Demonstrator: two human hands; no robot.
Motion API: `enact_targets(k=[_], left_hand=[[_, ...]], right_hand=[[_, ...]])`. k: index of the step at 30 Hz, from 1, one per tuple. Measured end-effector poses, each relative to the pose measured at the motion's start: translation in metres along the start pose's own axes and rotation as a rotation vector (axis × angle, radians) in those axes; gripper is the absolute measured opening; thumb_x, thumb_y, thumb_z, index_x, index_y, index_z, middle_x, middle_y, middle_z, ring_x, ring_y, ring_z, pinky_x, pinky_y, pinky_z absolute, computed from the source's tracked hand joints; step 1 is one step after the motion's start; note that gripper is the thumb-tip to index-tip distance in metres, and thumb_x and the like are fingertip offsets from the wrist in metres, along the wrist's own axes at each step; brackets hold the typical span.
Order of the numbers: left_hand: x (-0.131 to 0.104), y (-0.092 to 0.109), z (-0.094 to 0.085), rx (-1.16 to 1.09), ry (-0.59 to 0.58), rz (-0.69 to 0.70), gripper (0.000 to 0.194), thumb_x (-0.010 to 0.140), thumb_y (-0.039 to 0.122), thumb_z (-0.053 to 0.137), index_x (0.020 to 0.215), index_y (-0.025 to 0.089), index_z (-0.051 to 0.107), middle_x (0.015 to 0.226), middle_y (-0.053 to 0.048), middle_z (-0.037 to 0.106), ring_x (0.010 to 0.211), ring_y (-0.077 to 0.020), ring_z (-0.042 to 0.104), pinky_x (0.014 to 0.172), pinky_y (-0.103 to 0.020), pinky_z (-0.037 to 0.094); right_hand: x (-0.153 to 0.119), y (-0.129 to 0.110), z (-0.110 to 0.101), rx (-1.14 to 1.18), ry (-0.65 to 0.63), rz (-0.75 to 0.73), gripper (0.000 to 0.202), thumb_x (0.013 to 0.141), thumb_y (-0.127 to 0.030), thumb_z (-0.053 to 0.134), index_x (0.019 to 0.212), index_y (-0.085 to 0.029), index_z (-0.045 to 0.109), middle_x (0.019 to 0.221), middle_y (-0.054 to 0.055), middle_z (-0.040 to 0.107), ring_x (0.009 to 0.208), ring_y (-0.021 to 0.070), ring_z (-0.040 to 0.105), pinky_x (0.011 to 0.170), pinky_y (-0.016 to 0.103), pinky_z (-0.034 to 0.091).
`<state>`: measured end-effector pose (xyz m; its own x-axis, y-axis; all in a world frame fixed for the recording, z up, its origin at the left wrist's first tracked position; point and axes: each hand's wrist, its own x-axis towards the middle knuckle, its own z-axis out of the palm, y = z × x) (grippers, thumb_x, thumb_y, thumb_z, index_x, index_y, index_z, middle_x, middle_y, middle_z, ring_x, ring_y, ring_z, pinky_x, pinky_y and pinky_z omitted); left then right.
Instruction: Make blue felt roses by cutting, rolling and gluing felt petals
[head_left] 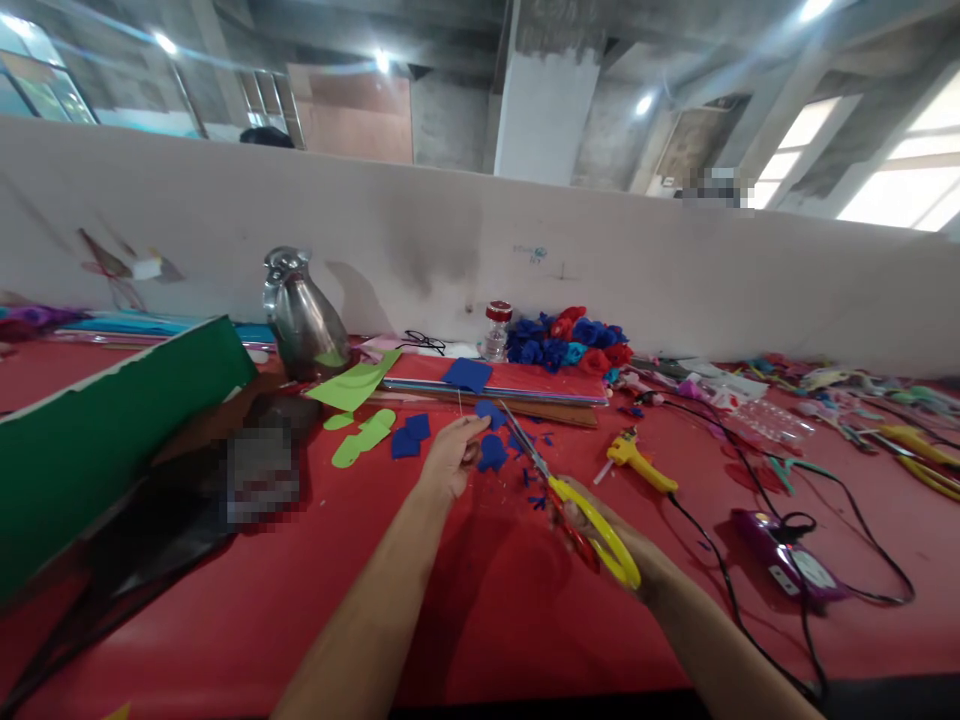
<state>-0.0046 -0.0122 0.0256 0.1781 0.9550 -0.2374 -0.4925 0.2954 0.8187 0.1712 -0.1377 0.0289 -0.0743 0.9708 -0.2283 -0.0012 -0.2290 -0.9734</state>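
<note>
My left hand (452, 458) is closed, with its fingertips pinching a small rounded blue piece (490, 412) that looks like felt or paper. A thin pale line, perhaps a wire, rises beside those fingers. Scissors (607, 535) with one yellow and one red handle are in my right hand (589, 515), their tips pointing at the held piece. Below the blades lie another blue piece (492, 453) and small blue scraps (537, 502). Left of my left hand are square blue pieces (410, 436) and rounded light green pieces (364, 438).
On the red table (225, 620) a yellow glue gun (641, 465) lies right of the scissors, its cord running toward a purple power strip (784, 560). Behind stand a metal jug (304, 315), a small jar (498, 332) and blue and red flowers (566, 340). A green board (135, 430) leans at left.
</note>
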Motion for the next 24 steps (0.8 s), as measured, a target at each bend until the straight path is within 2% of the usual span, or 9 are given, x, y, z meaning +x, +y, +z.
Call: enact_targets(k=[3, 6, 10, 14, 24], left_hand=[[-0.003, -0.001, 0.002, 0.037, -0.015, 0.03, 0.039, 0.047, 0.03, 0.08, 0.057, 0.017, 0.044, 0.04, 0.012, 0.029, 0.034, -0.0005, 0.02, 0.039, -0.019, 0.011], [-0.005, -0.002, 0.005, 0.074, -0.026, 0.036, 0.039, 0.05, 0.03, 0.079, 0.054, 0.017, 0.043, 0.04, 0.012, 0.03, 0.034, -0.0007, 0.02, 0.04, -0.02, 0.01], [-0.007, -0.001, 0.006, 0.092, -0.015, 0.04, 0.037, 0.048, 0.029, 0.079, 0.052, 0.017, 0.044, 0.04, 0.011, 0.03, 0.034, -0.0009, 0.021, 0.04, -0.021, 0.009], [-0.006, -0.002, 0.007, 0.105, -0.016, 0.05, 0.035, 0.046, 0.029, 0.079, 0.051, 0.017, 0.046, 0.039, 0.011, 0.031, 0.034, -0.0009, 0.02, 0.04, -0.022, 0.009], [-0.005, -0.004, 0.005, 0.103, -0.048, 0.061, 0.029, 0.052, 0.027, 0.076, 0.053, 0.016, 0.049, 0.036, 0.011, 0.031, 0.033, -0.0009, 0.02, 0.04, -0.022, 0.01]], right_hand=[[0.006, 0.009, -0.002, 0.096, -0.006, 0.039, 0.057, 0.06, -0.063, 0.073, 0.099, -0.025, 0.056, 0.076, -0.001, 0.051, 0.065, 0.0101, 0.047, 0.045, 0.016, 0.032], [0.012, 0.017, -0.006, 0.158, -0.021, 0.062, 0.06, 0.057, -0.059, 0.077, 0.101, -0.026, 0.054, 0.073, -0.003, 0.047, 0.059, 0.0065, 0.042, 0.043, 0.013, 0.026], [0.014, 0.019, -0.005, 0.161, -0.046, 0.025, 0.062, 0.058, -0.055, 0.078, 0.106, -0.027, 0.051, 0.074, -0.004, 0.047, 0.054, 0.0043, 0.04, 0.041, 0.013, 0.024], [0.013, 0.014, 0.003, 0.097, -0.023, 0.018, 0.061, 0.063, -0.058, 0.073, 0.109, -0.027, 0.047, 0.075, -0.005, 0.048, 0.046, 0.0025, 0.037, 0.038, 0.014, 0.023], [0.013, 0.008, 0.011, 0.025, 0.039, 0.031, 0.056, 0.065, -0.061, 0.067, 0.1, -0.025, 0.044, 0.065, -0.008, 0.043, 0.036, 0.0018, 0.033, 0.029, 0.014, 0.02]])
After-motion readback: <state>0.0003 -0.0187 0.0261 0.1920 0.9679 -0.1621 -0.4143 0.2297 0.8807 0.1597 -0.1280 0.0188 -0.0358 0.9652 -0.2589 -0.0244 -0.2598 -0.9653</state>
